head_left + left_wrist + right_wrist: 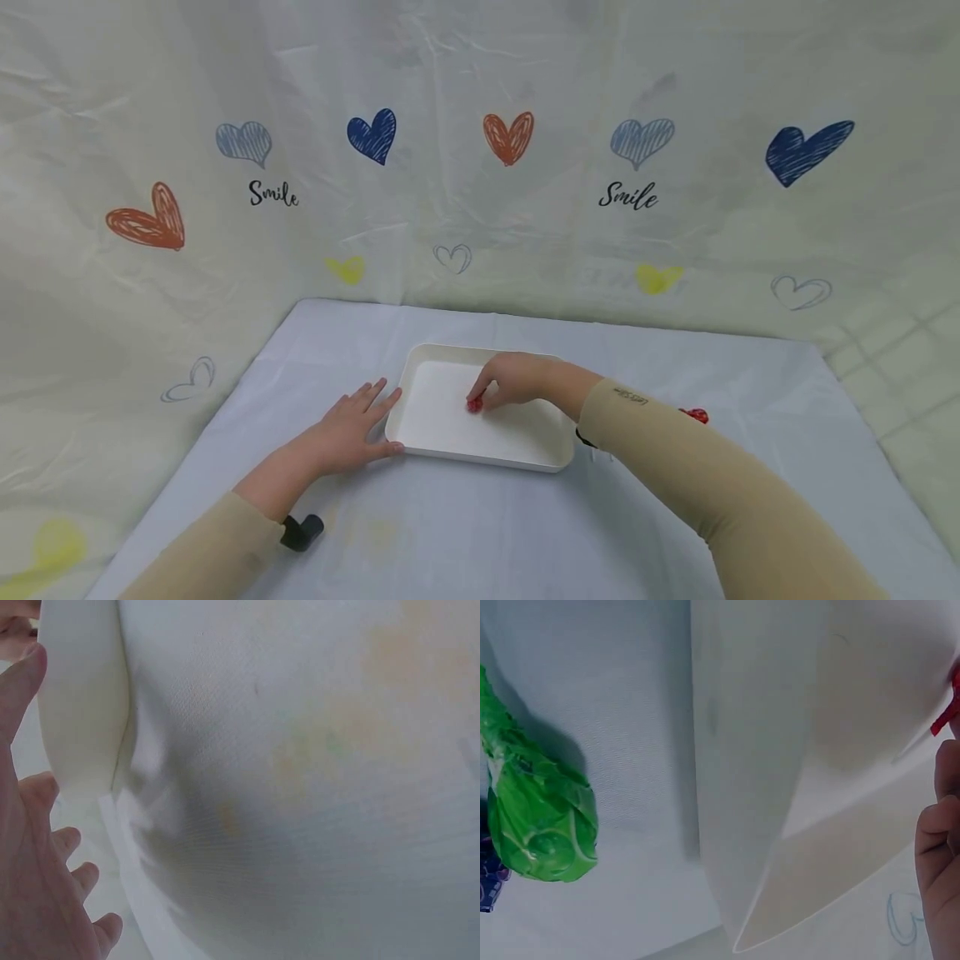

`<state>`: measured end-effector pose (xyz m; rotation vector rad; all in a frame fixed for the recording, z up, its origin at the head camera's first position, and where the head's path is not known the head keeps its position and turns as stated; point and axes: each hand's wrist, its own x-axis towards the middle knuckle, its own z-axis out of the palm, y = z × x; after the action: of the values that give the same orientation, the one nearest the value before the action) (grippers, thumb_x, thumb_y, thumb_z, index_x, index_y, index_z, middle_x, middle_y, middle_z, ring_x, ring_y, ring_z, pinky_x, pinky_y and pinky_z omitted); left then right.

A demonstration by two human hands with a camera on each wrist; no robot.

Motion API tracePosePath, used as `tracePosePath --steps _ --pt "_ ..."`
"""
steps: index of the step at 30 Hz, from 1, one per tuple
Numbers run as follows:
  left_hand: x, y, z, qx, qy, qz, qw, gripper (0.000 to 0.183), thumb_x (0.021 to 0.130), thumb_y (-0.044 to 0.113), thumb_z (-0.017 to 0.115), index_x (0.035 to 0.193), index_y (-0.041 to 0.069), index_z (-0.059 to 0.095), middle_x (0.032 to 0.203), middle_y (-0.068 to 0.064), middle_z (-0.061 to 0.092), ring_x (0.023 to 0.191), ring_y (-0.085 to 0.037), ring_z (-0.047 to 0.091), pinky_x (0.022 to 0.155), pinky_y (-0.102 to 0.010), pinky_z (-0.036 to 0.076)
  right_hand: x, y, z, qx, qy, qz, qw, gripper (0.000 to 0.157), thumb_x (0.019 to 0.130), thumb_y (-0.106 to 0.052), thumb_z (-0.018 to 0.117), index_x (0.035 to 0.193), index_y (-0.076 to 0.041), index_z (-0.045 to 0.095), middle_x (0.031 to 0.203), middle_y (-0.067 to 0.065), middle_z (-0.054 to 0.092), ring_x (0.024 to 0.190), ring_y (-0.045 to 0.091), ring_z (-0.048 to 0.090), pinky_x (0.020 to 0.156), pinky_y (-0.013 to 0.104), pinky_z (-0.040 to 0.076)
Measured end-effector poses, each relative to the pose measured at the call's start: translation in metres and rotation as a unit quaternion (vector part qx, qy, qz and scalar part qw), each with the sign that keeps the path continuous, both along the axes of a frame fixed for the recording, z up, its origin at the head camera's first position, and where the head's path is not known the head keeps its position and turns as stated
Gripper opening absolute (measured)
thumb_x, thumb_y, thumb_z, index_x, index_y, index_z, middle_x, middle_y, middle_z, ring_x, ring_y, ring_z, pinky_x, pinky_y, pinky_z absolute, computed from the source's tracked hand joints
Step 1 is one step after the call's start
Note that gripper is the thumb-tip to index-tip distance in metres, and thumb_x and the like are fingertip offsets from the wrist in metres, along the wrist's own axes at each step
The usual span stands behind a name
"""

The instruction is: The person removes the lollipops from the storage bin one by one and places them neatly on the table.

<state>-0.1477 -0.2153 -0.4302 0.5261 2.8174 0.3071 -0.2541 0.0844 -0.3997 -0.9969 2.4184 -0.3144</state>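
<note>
A white rectangular tray (480, 457) lies on the table. Inside it, my right hand (519, 379) pinches a red-wrapped lollipop (474, 405) close to the tray floor. In the right wrist view only a strip of red wrapper (949, 712) and a thin pale stick show beside the curled fingers (937, 855). My left hand (348, 435) is spread at the tray's left end, its thumb and a fingertip at the rim. From the left wrist, the tray's outer wall (82, 697) stands right beside that hand (34, 877).
Right of the tray, a green-wrapped lollipop (544, 817) lies on the white cloth, with a purple wrapper (491, 877) next to it. Another red-wrapped piece (697, 415) shows past the right sleeve, partly hidden. Behind the table (360, 321) hangs a sheet printed with hearts.
</note>
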Motion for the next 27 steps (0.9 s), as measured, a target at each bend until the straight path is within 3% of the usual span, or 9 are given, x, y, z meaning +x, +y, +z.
tracePosePath --steps 15,22,27 --pt "-0.001 -0.001 -0.001 -0.004 0.005 0.001 1.0000 0.097 0.087 0.070 0.058 0.159 0.015 0.023 0.165 -0.015 0.013 0.150 -0.040 0.013 0.116 -0.063 0.015 0.000 0.009 0.004 -0.013 0.028 -0.016 0.999 0.026 0.090 -0.026 0.075 0.114 -0.036 0.076 0.113 -0.021 0.068 0.101 0.009 0.060 0.088 0.028 0.048" --pt "-0.001 -0.002 -0.003 -0.002 0.007 -0.001 1.0000 0.098 0.086 0.071 0.056 0.159 0.015 0.022 0.165 -0.015 0.013 0.150 -0.040 0.012 0.117 -0.062 0.015 0.001 0.000 0.004 -0.004 0.021 -0.002 1.000 0.025 0.091 -0.025 0.074 0.115 -0.032 0.076 0.107 -0.023 0.068 0.106 0.004 0.059 0.098 0.029 0.047" --pt "-0.001 -0.002 -0.004 0.001 0.008 0.000 1.0000 0.097 0.087 0.069 0.058 0.159 0.015 0.023 0.165 -0.015 0.013 0.150 -0.040 0.012 0.117 -0.062 0.015 0.000 -0.004 -0.002 0.005 0.023 0.024 0.999 0.024 0.093 -0.022 0.072 0.115 -0.032 0.076 0.099 -0.024 0.067 0.099 0.002 0.058 0.098 0.026 0.047"
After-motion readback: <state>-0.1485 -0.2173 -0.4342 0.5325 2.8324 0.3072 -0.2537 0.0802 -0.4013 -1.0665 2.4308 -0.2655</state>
